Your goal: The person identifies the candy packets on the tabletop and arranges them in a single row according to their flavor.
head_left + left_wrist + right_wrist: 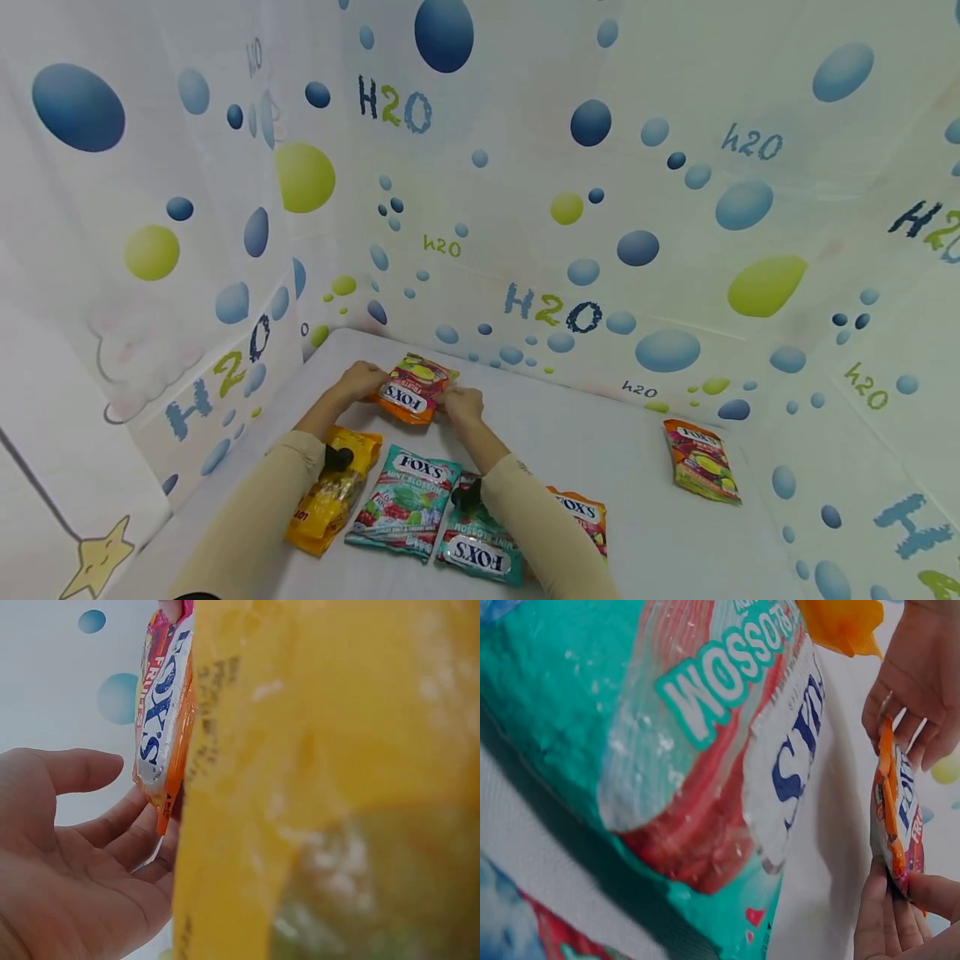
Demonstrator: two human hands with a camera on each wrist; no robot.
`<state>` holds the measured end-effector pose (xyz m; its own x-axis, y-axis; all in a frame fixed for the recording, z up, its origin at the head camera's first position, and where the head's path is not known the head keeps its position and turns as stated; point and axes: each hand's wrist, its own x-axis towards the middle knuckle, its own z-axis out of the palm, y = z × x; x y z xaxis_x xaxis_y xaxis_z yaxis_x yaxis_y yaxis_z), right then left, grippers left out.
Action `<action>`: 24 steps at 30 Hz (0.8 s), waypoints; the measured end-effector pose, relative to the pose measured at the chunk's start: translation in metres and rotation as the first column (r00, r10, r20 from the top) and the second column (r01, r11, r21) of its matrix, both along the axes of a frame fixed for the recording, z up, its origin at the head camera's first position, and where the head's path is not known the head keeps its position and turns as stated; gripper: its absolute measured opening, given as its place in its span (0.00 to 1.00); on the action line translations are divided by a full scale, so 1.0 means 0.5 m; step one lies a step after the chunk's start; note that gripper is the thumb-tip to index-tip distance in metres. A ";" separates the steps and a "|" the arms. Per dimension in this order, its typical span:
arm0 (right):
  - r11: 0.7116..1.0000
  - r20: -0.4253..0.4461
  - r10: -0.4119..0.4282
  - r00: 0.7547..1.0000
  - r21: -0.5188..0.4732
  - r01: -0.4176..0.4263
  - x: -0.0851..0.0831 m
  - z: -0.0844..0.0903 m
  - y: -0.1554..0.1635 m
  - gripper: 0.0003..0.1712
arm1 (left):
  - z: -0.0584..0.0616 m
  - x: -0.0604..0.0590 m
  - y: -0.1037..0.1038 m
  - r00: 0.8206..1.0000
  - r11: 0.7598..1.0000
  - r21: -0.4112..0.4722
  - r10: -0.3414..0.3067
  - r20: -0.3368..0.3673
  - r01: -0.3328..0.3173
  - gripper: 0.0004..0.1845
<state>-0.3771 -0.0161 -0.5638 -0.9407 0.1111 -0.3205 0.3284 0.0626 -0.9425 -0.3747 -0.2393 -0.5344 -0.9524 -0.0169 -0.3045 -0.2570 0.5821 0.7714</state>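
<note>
An orange-and-red Fox's Fruits candy bag (414, 388) is between both hands at the far left of the table. My right hand (461, 407) pinches one edge of it, thumb on the printed face and fingers behind, as the right wrist view shows. On the opposite edge is my left hand (362, 380); in the left wrist view its thumb stands apart from the candy bag (159, 712) and its loosely bent fingers (131, 832) reach behind it. A yellow bag (333, 492) lies under the left wrist, and a green Mint Blossom bag (480, 537) under the right wrist.
Another Mint Blossom bag (408, 500) lies between the forearms. A further Fox's bag (588, 521) is partly hidden behind the right sleeve. One more Fruits bag (701, 461) lies far right on the white table (637, 467). Printed curtains (510, 208) surround the table's back and sides.
</note>
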 end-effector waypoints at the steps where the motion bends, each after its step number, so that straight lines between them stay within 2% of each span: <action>1: 1.000 -0.002 -0.001 1.000 0.002 0.001 -0.001 0.002 0.002 0.13 | 0.002 0.001 0.001 1.000 1.000 0.000 -0.001 -0.003 0.001 0.31; 8: 0.999 -0.047 0.023 0.999 0.028 -0.022 -0.006 0.010 0.015 0.12 | 0.020 0.011 0.010 0.999 0.999 0.038 -0.013 -0.037 0.015 0.29; 15: 0.998 -0.098 0.047 0.994 -0.044 -0.052 0.002 0.029 0.027 0.11 | 0.034 0.015 0.022 0.998 0.998 0.063 0.005 -0.068 -0.001 0.26; 24: 0.997 -0.116 0.070 0.991 -0.031 -0.074 0.000 0.046 0.050 0.14 | 0.046 0.023 0.035 0.998 0.993 0.115 0.003 -0.065 0.005 0.25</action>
